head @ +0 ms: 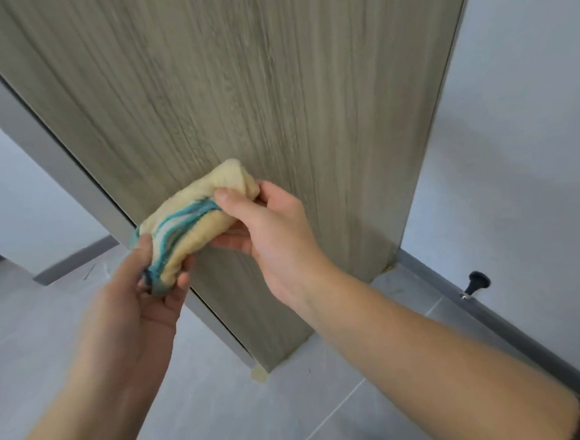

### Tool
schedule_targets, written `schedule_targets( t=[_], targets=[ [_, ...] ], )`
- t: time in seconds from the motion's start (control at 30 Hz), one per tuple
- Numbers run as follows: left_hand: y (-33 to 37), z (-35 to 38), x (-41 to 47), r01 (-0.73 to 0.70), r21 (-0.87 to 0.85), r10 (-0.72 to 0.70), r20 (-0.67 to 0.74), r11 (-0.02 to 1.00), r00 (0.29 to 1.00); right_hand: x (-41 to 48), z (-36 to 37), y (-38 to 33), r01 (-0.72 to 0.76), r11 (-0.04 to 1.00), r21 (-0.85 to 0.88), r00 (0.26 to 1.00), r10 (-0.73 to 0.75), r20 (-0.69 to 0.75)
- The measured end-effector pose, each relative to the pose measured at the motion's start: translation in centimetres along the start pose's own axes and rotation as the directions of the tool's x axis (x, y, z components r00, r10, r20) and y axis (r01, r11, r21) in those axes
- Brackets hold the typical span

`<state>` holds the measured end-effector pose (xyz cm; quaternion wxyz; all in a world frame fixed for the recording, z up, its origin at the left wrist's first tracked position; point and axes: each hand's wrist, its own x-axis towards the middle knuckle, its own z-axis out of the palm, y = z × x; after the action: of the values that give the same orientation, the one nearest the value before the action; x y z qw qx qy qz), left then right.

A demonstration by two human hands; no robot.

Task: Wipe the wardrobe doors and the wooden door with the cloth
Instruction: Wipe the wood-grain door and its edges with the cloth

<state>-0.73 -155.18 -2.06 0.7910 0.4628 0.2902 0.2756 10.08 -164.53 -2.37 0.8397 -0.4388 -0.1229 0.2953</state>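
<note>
Head view: folded cream towelling cloth with teal stripes (192, 223) before lower left edge of grey-brown woodgrain door (256, 102); my left hand (139, 299) pinches lower end, my right hand (269, 231) grips upper end.

**Surroundings: floor, walls, trim**

Pale grey tiled floor (226, 413), thin grout lines, a few faint scuffs. White wall (530, 100) on the right, with grey skirting (515, 322) along its foot. Black round-headed door stop (476, 282) on a silver base at that skirting. Grey frame (46, 147) runs up on the left. Small beige scrap (259, 374) lies on the floor at the frame's foot. A second skirting strip (75, 260) sits far left.
</note>
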Motion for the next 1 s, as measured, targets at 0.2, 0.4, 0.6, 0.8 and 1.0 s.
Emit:
schedule_targets(
  t=[0.2, 0.4, 0.6, 0.8, 1.0],
  targets=[
    [-5.0, 0.5, -1.2, 0.141, 0.069, -0.146, 0.065, 0.988, 0.987, -2.0, -6.3, 1.8, -0.164, 0.986, 0.037, 0.986, 0.165, -0.025],
    [-16.7, -2.4, 2.2, 0.449, 0.234, -0.451, -0.049, 0.862, 0.891, -1.1, -15.1, 9.2, -0.486, 0.874, 0.017, 0.836, 0.471, -0.283],
    [-26.9, -5.1, 7.4, 0.687, 0.222, -0.664, -0.179, 0.692, 0.726, 2.4, -22.6, 19.3, -0.674, 0.739, 0.008, 0.620, 0.572, -0.538],
    [-34.7, -7.3, 11.1, 0.800, 0.058, -0.755, -0.297, 0.597, 0.584, 5.2, -27.4, 26.5, -0.756, 0.654, 0.027, 0.480, 0.582, -0.657],
    [-38.6, -8.4, 13.5, 0.826, -0.139, -0.810, -0.340, 0.547, 0.478, 7.6, -28.9, 29.3, -0.816, 0.578, -0.003, 0.414, 0.581, -0.701]
  ],
)
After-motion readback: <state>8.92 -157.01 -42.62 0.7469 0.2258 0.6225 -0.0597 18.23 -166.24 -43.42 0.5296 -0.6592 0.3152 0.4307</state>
